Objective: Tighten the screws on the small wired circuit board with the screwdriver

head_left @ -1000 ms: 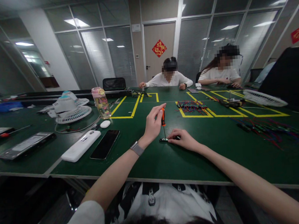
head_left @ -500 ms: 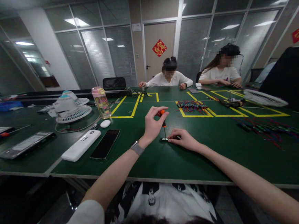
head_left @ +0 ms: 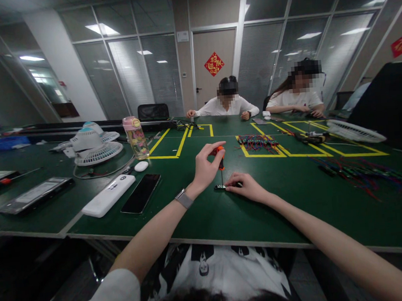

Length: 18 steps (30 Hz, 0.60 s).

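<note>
My left hand point(head_left: 206, 165), with a watch on its wrist, is closed around the orange and black handle of a screwdriver point(head_left: 222, 163). The screwdriver stands upright, its thin shaft reaching down to a small dark circuit board point(head_left: 219, 187) lying on the green table point(head_left: 199, 220). From the right, my right hand point(head_left: 246, 186) pinches the board's right end between its fingertips and steadies it against the tabletop. The exact spot where the screwdriver's tip meets the board is too small to make out.
Left of my hands lie a black phone point(head_left: 141, 194), a white power bank point(head_left: 109, 195) and a pink-lidded bottle point(head_left: 136, 139). Bundles of wired boards point(head_left: 259, 144) sit inside yellow tape outlines, with more wires point(head_left: 369, 172) at right. Two people point(head_left: 225, 103) sit opposite.
The screwdriver's handle has turned slightly in my left hand. Both hands and the board stay in almost the same place.
</note>
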Motion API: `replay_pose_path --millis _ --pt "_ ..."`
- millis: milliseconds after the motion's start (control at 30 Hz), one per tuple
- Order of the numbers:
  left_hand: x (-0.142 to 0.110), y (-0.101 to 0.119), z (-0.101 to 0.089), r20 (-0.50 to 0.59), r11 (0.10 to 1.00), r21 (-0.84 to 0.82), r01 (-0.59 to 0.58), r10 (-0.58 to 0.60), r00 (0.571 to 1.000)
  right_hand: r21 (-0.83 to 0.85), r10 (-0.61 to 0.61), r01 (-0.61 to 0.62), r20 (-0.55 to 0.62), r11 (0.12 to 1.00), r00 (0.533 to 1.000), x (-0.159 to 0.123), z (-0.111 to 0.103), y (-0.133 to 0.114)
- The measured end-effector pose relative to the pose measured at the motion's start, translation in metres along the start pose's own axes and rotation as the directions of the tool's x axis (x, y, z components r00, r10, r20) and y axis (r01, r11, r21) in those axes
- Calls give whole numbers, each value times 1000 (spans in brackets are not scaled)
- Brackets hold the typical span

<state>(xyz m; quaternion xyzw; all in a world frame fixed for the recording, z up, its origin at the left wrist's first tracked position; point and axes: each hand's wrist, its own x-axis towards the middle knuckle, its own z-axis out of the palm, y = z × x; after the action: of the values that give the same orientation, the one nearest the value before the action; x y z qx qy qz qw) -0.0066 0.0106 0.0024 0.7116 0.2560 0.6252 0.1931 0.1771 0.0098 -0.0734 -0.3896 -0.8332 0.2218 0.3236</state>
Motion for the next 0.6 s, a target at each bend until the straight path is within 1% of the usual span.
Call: replay_pose_path --millis 100,233,433,600 --pt "0 1 0 -19 999 26 -25 26 999 5 1 -1 -4 1000 1000 0 0 1" --pt "-2 2 0 -32 999 37 -13 14 999 18 10 -10 -3 1000 1000 0 1 2" --pt "-3 1 -2 -33 1000 24 -19 20 999 16 7 -7 -6 1000 1000 0 1 3" --pt "-3 -1 -1 -33 1000 -22 2 -3 999 15 12 -12 -5 1000 1000 0 1 3"
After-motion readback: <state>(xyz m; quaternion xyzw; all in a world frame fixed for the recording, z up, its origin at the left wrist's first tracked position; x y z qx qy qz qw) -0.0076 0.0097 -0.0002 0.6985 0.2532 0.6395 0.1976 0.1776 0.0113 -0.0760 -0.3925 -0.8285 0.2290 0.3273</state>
